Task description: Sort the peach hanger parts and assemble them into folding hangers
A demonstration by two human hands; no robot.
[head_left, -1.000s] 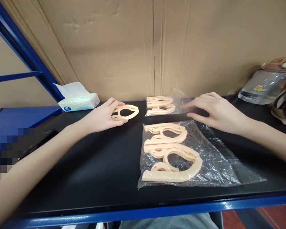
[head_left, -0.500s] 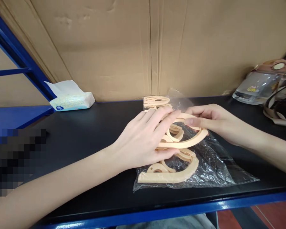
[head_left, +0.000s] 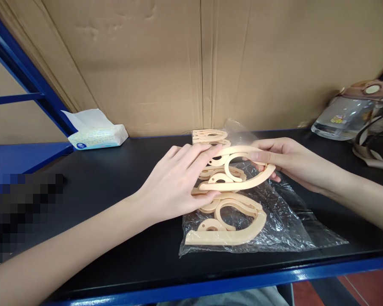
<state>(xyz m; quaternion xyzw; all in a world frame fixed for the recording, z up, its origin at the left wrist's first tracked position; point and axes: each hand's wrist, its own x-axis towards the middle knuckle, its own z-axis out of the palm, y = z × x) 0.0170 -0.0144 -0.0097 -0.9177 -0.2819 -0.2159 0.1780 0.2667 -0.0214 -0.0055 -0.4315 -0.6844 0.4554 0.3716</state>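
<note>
A beige plastic folding hanger (head_left: pixel 253 183), folded into a loop with its curved hook inside, is held above a clear plastic bag (head_left: pixel 287 229). My right hand (head_left: pixel 289 158) pinches its rounded right end, thumb on top. My left hand (head_left: pixel 170 182) spans its left end, fingertips at the far arm and thumb by the near arm. Beneath and around it lie several more folded hangers (head_left: pixel 226 238) of the same kind, in or on the bag; my left hand hides part of them.
A tissue pack (head_left: pixel 98 136) lies at the back left of the black tabletop (head_left: pixel 124 250). At the back right stands a clear water bottle (head_left: pixel 341 117) with a brown lid, beside a dark strapped item (head_left: pixel 378 140). Cardboard (head_left: pixel 147 68) covers the back.
My left hand has slid left, uncovering more of the held hanger and those beneath. The held hanger has shifted slightly up and left, with my right hand still at its right end.
</note>
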